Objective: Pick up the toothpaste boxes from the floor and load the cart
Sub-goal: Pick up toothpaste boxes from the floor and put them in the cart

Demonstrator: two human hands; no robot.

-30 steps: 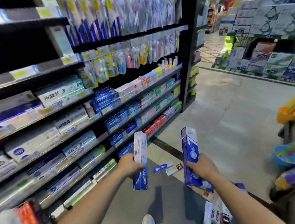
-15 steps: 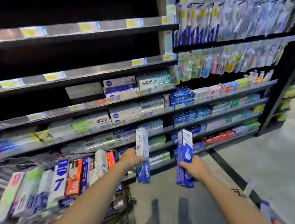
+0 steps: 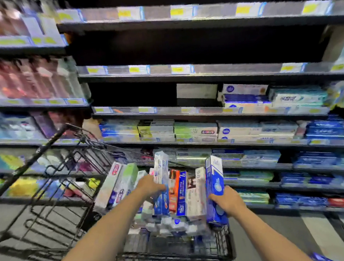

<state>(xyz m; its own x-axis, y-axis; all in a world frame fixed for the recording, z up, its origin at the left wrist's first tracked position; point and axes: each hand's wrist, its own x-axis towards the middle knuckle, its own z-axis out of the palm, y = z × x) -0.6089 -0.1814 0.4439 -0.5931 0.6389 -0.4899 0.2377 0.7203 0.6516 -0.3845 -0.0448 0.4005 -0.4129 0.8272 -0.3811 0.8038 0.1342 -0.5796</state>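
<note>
My left hand (image 3: 151, 188) grips a white and blue toothpaste box (image 3: 161, 172), held upright over the black wire cart (image 3: 176, 251). My right hand (image 3: 227, 201) grips a dark blue toothpaste box (image 3: 214, 174), upright at the right end of the row in the cart. Several toothpaste boxes (image 3: 189, 192) stand on end in the cart basket between my hands, with more leaning at the left (image 3: 117, 184).
Store shelves (image 3: 206, 107) with stacked toothpaste boxes run behind the cart. The cart's handle and folding seat frame (image 3: 53, 180) stick out to the left. Grey floor (image 3: 278, 235) lies right of the cart, with a blue box (image 3: 319, 257) at the bottom right edge.
I have turned left from the aisle floor to the cart. Both hands carried their boxes over the basket and lowered them among the standing boxes.
</note>
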